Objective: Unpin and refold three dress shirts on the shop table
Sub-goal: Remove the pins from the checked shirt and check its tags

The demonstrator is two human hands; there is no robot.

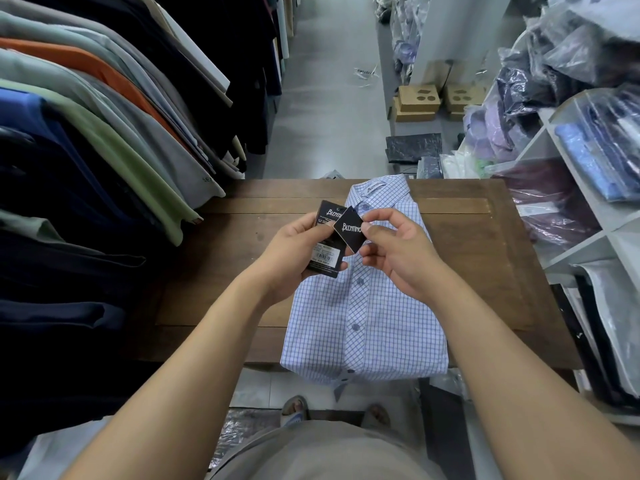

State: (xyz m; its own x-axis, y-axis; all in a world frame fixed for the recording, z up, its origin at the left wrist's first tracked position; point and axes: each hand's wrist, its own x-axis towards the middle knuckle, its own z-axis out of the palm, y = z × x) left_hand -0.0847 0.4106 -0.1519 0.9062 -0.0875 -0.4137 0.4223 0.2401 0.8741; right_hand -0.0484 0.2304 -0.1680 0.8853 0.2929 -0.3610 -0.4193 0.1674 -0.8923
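Logging single moment: checked shirt [363,323] lies folded, front up, collar at far side, on wooden table [242,271], hem slightly over near edge. Left hand [294,258] curled round large black tag [327,216]; right hand [401,251] pinches small black tag [349,230] at its edge, both above shirt chest. I judge fabric light, soft, limp once folds open; tags stiff card. No pins visible to me. I would take hold at shoulders or collar, not placket

We find the shirt [367,327] on the table [214,271], collar at the far edge, hem over the near edge. Our left hand [294,252] and right hand [401,254] hold the tags [349,232] above it. Hanging clothes [104,133] stand left of the table, shelves [575,251] right.
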